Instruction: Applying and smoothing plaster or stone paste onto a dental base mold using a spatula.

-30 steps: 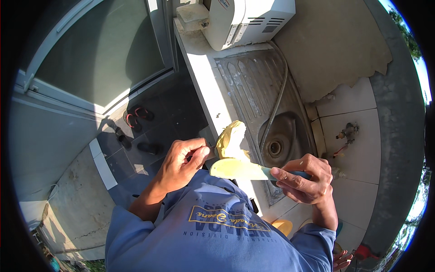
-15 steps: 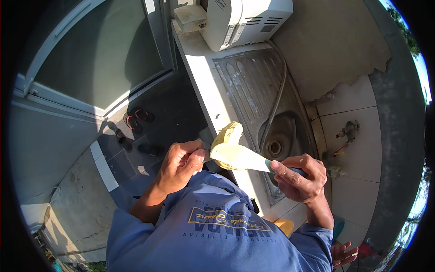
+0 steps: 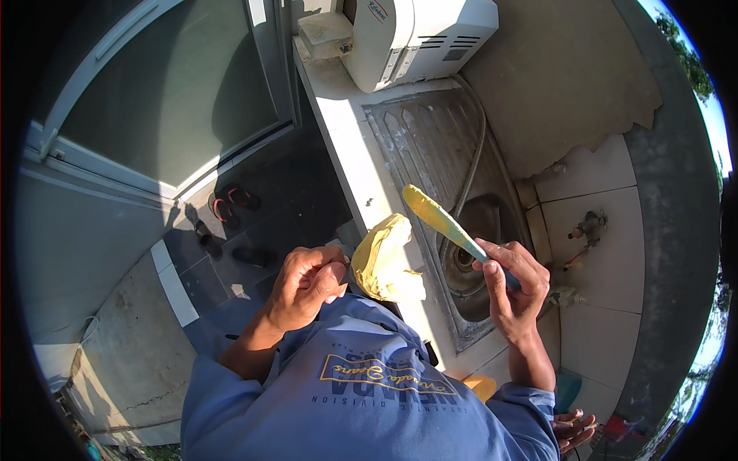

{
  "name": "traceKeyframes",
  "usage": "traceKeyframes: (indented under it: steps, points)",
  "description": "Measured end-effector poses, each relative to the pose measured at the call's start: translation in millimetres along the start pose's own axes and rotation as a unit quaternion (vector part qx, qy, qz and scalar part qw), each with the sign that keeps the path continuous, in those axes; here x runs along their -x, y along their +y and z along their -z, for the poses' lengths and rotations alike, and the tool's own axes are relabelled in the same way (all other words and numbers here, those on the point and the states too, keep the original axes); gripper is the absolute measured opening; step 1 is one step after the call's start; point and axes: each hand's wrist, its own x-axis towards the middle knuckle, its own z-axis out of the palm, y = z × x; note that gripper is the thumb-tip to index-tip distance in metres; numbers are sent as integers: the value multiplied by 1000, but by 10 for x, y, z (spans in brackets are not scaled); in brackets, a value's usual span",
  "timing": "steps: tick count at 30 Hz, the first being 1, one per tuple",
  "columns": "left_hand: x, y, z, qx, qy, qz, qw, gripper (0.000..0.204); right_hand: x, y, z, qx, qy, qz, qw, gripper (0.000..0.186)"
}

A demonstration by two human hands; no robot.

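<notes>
In my left hand point(image 3: 311, 284) is a flat tool, mostly hidden, carrying a lumpy mound of pale yellow paste point(image 3: 383, 261) just beside my fingers, above the sink's white counter edge. My right hand point(image 3: 515, 284) holds a spatula point(image 3: 442, 215) with a blue-grey handle and a yellow-smeared blade, raised diagonally over the steel sink basin point(image 3: 480, 207), its tip above and to the right of the paste.
A white appliance point(image 3: 415, 42) stands on the counter point(image 3: 342, 150). Taps point(image 3: 588, 230) stick out of the tiled wall. Sandals point(image 3: 227, 211) lie on the dark floor beside a sliding door point(image 3: 161, 92). Another person's hand point(image 3: 573, 430) shows at lower right, near a yellow container point(image 3: 480, 386).
My right hand has turned and lifted the spatula off the paste, its blade now pointing up and left. My left hand has shifted slightly down with the paste.
</notes>
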Motion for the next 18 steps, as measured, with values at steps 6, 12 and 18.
traceKeyframes:
  steps: [6,12,18]
  points:
    - [1,21,-5,-4,10,-5,1000,37,8,-42,-18,0,-29,37,999,21]
    - [-18,10,-1,7,10,-4,1000,37,43,-74,-32,48,1,93,995,34]
    - [-17,-3,-11,15,30,8,999,36,76,-140,-17,104,9,146,984,48]
